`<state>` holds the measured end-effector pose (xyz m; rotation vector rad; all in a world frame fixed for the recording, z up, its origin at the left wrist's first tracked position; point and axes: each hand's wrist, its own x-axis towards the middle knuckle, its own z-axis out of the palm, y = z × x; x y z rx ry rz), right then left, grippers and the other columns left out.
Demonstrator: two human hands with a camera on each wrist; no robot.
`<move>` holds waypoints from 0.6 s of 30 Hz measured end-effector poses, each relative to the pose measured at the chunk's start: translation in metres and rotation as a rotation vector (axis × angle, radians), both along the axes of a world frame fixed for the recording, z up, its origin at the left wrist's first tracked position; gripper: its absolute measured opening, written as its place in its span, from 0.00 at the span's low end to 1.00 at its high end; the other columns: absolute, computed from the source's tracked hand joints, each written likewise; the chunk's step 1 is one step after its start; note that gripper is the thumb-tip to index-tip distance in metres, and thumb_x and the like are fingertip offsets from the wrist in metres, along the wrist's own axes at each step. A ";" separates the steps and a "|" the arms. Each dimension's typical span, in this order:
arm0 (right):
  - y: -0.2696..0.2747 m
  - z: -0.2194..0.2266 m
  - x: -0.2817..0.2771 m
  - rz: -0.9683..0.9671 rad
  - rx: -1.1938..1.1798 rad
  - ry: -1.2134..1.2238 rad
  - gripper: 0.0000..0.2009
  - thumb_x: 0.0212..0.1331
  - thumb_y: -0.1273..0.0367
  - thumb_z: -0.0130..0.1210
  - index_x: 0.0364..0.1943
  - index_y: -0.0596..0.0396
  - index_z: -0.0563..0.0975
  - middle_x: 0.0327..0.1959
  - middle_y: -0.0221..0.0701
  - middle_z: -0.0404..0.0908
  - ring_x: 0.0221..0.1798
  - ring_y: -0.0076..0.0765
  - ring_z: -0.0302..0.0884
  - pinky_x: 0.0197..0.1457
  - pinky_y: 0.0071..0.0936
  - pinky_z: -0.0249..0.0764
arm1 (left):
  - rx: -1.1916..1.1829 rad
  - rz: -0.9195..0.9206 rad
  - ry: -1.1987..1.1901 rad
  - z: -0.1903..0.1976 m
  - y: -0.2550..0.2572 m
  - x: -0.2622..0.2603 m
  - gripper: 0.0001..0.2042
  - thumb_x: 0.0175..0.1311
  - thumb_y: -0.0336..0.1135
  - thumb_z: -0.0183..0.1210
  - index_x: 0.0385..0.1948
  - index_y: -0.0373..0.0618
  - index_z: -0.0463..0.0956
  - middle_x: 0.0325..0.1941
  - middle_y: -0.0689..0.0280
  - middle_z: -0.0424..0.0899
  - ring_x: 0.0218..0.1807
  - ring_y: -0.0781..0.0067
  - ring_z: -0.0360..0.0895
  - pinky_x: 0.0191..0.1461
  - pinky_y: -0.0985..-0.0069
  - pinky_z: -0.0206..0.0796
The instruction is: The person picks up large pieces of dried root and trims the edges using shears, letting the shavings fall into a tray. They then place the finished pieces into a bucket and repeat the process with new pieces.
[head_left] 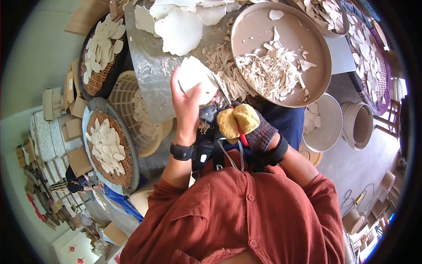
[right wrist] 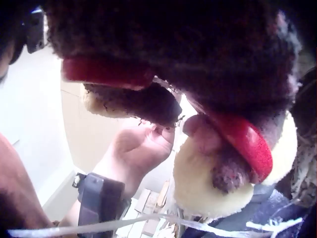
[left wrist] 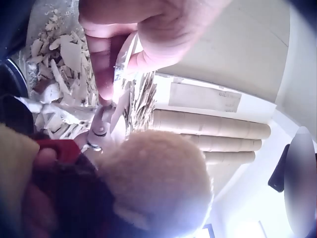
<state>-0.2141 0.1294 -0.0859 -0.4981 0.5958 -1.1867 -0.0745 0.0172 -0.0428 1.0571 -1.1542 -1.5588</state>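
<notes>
Above the metal table [head_left: 151,90], the left hand [head_left: 186,112] pinches a pale sheet [head_left: 196,79], ahead-left of scissors [left wrist: 100,131] gripped by the right hand [head_left: 263,132]; contact unclear.

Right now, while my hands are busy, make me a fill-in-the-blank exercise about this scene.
1. The left hand holds flat material coloured ____.
2. The gloved right hand grips scissors whose handles are coloured ____.
3. Scraps lie in a big tray whose outline is ____.

Missing words: white; red; round.
</notes>
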 end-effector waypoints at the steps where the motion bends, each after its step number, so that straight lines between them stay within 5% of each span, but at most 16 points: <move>1: 0.000 0.002 0.000 0.007 -0.031 0.074 0.08 0.59 0.71 0.49 0.40 0.58 0.74 0.40 0.36 0.79 0.44 0.37 0.77 0.49 0.29 0.71 | 0.032 -0.025 0.010 0.000 -0.002 0.002 0.29 0.60 0.24 0.50 0.63 0.48 0.49 0.46 0.56 0.74 0.35 0.64 0.79 0.28 0.73 0.74; 6: 0.008 -0.020 0.003 -0.051 -0.297 0.553 0.07 0.59 0.72 0.49 0.40 0.58 0.74 0.41 0.35 0.79 0.44 0.35 0.76 0.50 0.28 0.71 | 0.073 -0.066 0.017 0.011 -0.003 0.001 0.30 0.59 0.24 0.51 0.63 0.47 0.48 0.44 0.54 0.74 0.31 0.63 0.79 0.27 0.75 0.73; 11: 0.003 -0.002 -0.005 -0.022 -0.168 0.395 0.09 0.59 0.73 0.52 0.43 0.60 0.75 0.42 0.33 0.79 0.47 0.29 0.76 0.53 0.27 0.71 | 0.079 -0.131 0.024 0.014 0.004 0.001 0.31 0.58 0.25 0.52 0.63 0.45 0.48 0.43 0.53 0.74 0.31 0.61 0.79 0.27 0.74 0.73; 18: 0.008 -0.006 0.004 -0.131 -0.350 0.750 0.07 0.58 0.67 0.52 0.36 0.54 0.76 0.35 0.34 0.80 0.40 0.36 0.78 0.44 0.30 0.73 | 0.186 -0.145 -0.014 0.018 0.006 0.002 0.31 0.58 0.26 0.53 0.63 0.46 0.47 0.43 0.53 0.75 0.30 0.60 0.80 0.27 0.75 0.74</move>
